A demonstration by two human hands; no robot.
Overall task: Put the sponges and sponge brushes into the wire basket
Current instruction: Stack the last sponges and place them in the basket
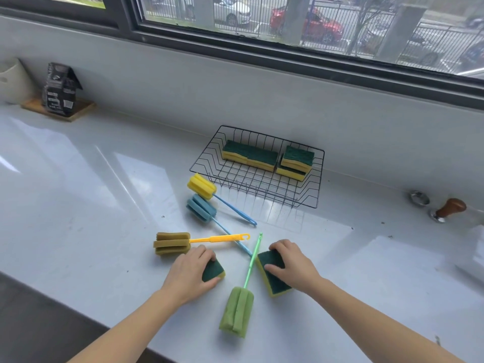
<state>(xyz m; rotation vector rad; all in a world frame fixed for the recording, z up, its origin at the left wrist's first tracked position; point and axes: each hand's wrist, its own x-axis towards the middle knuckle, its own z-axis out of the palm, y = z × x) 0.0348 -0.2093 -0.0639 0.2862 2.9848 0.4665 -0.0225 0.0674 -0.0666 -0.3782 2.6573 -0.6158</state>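
Note:
A black wire basket point(311, 203) stands near the wall and holds several green-and-yellow sponges point(250, 155). My left hand point(191, 271) grips a green-topped sponge point(213, 271) lying on the counter. My right hand point(290, 260) grips a second sponge point(273, 277), also on the counter. Between the hands lies a green sponge brush point(237, 311). An olive brush with a yellow handle point(172, 243), a blue brush point(201, 208) and a yellow-headed brush with a blue handle point(201, 186) lie in front of the basket's left side.
The white counter point(78, 192) runs along a wall under a window. At the back left, a dark bag point(61, 87) sits on a wooden board beside a white container point(13, 82). A metal ring point(419, 197) and a wooden-handled tamper point(449, 209) sit at the right.

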